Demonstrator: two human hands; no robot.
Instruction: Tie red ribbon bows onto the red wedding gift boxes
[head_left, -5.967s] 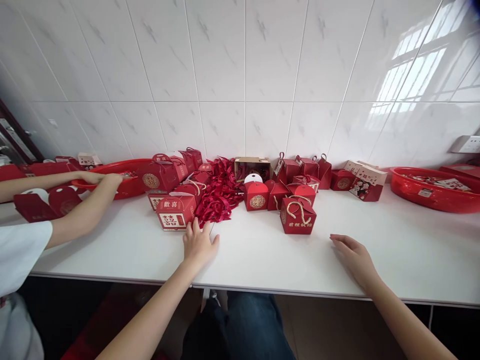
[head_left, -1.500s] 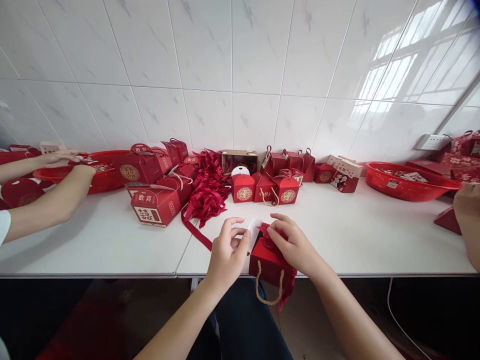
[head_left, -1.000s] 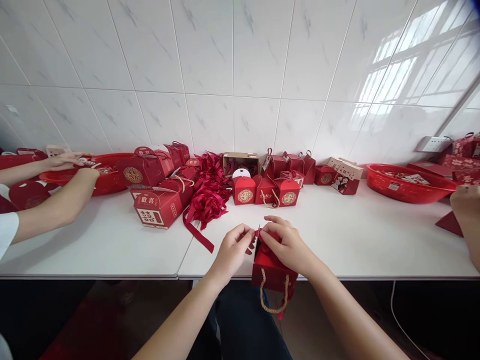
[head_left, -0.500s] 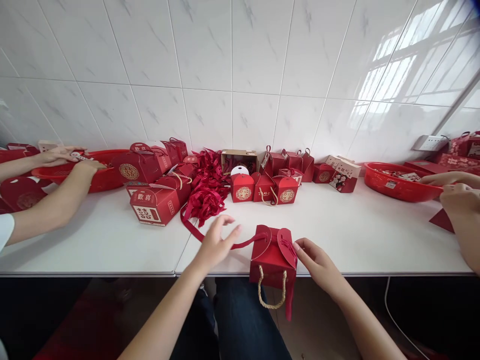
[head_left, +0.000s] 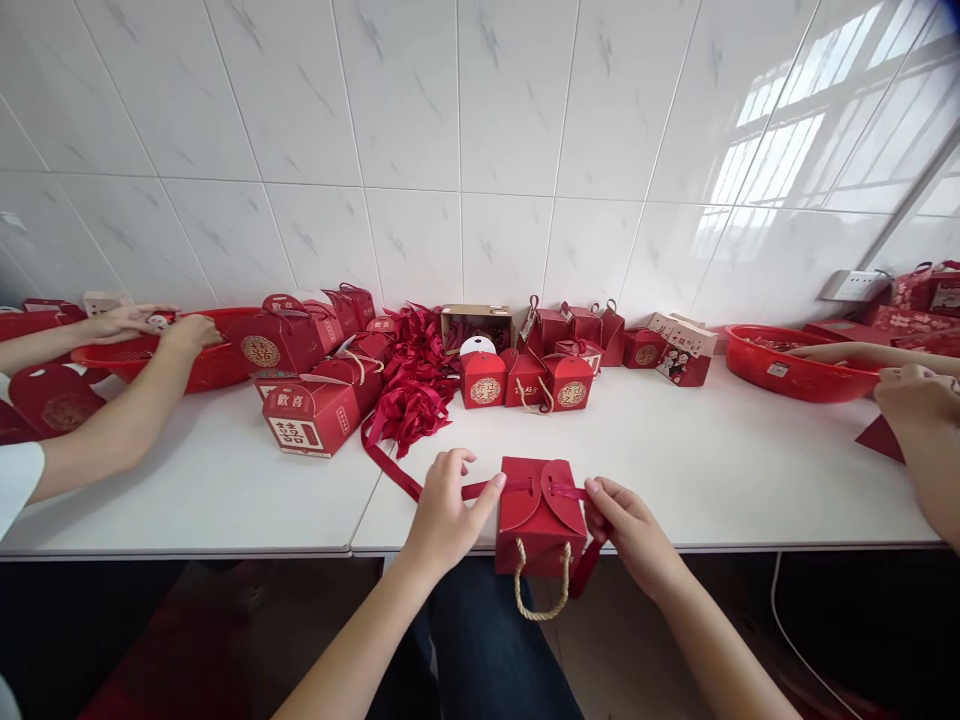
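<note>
A small red gift box with a gold rope handle stands at the table's front edge, partly overhanging it. Its two rounded top flaps meet, and a dark red ribbon threads through their slits. My right hand pinches the ribbon at the box's right side, and a loose end hangs below. My left hand is at the box's left edge, thumb stretched out to it and apart from the fingers. The ribbon runs behind this hand back towards a tangled ribbon pile.
Finished-looking red boxes line the back near an open carton. More boxes stand left. Red basins sit at both sides, with other people's hands working there. A tiled wall closes the back.
The ribbon across the flaps is straighter, and the flaps lie flatter. My left hand has moved right to the box's edge. My right hand has closed on the ribbon.
</note>
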